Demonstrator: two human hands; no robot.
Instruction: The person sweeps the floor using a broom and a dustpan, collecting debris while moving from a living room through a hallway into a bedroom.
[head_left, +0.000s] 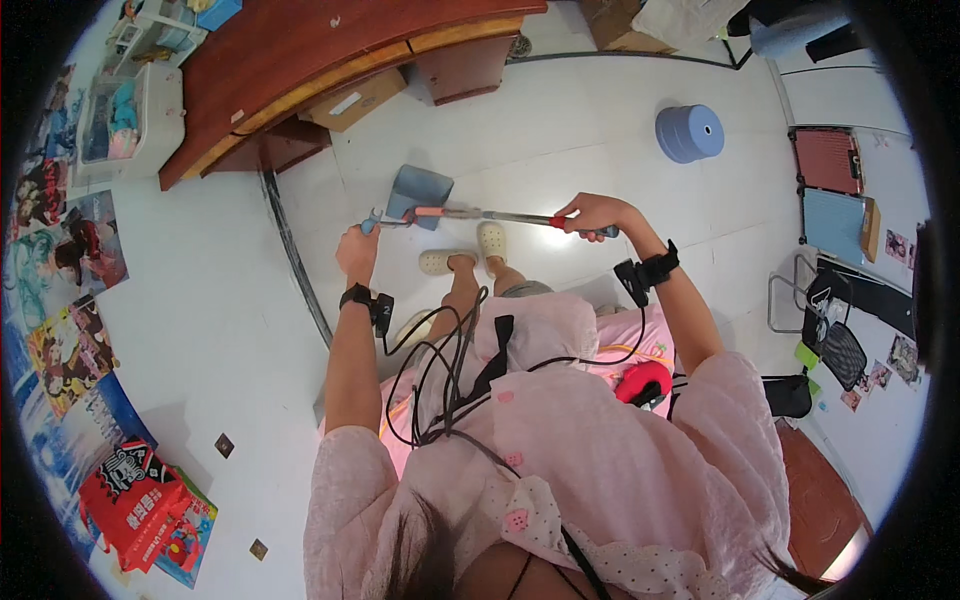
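My left hand (356, 251) is closed around the light-blue end piece (371, 220) of a short rod, at left of centre. My right hand (596, 214) grips a metal telescopic pole (517, 218) by its red collar and dark grey-blue handle. The pole lies nearly level between my hands, with an orange-pink section toward the left. Just beyond its left part is a flat blue-grey panel (420, 189), partly covered by the pole. Whether the panel is joined to the pole or rests on the floor, I cannot tell. Both wrists wear black straps with small devices.
Ahead stands a reddish wooden desk (337, 52) with a cardboard box (358, 99) beneath. A blue round stool (690, 133) is at far right on the white tiled floor (585, 165). Black cables (450, 375) loop across my lap. A red bag (131, 506) is at lower left.
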